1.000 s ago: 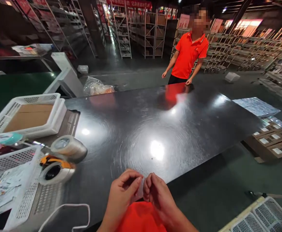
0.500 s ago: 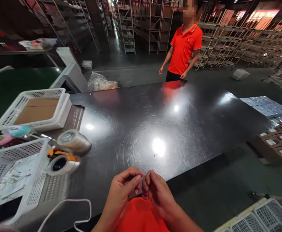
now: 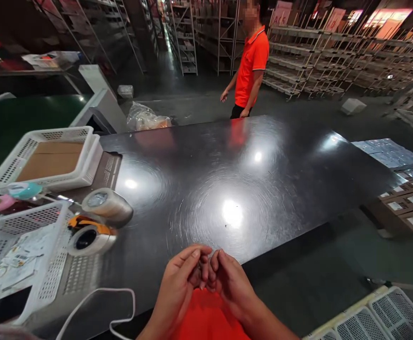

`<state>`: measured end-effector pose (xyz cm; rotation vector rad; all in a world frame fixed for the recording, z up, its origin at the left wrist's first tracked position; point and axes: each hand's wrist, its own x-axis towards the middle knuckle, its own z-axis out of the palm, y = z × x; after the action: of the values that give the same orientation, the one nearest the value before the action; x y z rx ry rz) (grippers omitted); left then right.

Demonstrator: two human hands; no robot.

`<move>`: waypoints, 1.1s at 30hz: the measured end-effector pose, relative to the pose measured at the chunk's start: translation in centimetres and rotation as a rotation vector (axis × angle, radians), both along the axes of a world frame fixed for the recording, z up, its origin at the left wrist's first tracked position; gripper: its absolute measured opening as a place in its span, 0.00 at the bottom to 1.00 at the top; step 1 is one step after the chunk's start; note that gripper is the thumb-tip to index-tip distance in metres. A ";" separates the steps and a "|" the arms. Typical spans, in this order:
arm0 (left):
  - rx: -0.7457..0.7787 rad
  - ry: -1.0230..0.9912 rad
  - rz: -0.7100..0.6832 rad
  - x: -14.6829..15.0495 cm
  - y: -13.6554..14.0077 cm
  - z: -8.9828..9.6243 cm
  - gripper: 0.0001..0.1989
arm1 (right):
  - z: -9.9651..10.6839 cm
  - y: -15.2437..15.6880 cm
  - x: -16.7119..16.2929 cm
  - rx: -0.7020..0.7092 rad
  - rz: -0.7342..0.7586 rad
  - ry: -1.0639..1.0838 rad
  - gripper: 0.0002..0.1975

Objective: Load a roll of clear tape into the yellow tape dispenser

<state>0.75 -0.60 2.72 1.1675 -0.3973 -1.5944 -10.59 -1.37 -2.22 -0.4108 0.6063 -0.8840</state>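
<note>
Black and glossy, the table spreads before the person, and both hands meet low over its near edge. The left hand is half curled, thumb close to the forefinger; the right hand bends likewise, its fingertips touching or just beside the left's. Both sit somewhere between loose and clenched; whether anything small is pinched between the fingers, I cannot tell. Toward the table's left edge lie a clear tape roll and, closer in, a second roll with an orange piece against it. By the far left corner, a white basket holds cardboard. Beyond the far edge stands a red-shirted co-worker.
</note>
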 end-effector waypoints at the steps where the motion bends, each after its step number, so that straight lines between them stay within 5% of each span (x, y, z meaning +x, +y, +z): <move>1: 0.009 0.005 0.010 0.0 0.0 0.0 0.20 | 0.0 0.0 0.0 0.004 -0.004 -0.007 0.24; 20: 0.005 0.043 -0.015 -0.3 -0.3 -0.1 0.21 | 1.0 -0.7 -0.9 0.061 0.075 -0.084 0.24; 27: 0.050 0.128 0.018 -2.7 -0.8 -0.2 0.22 | 1.2 -1.7 -3.5 0.049 0.102 -0.089 0.24; 33: -0.112 0.259 0.057 -6.2 -0.5 -0.6 0.18 | 2.1 -2.6 -7.2 -0.062 0.167 0.000 0.23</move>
<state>-5.50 -1.11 2.17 0.8671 -0.2774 -1.6276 -17.83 -4.01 -0.11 -0.5103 0.5371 -0.7447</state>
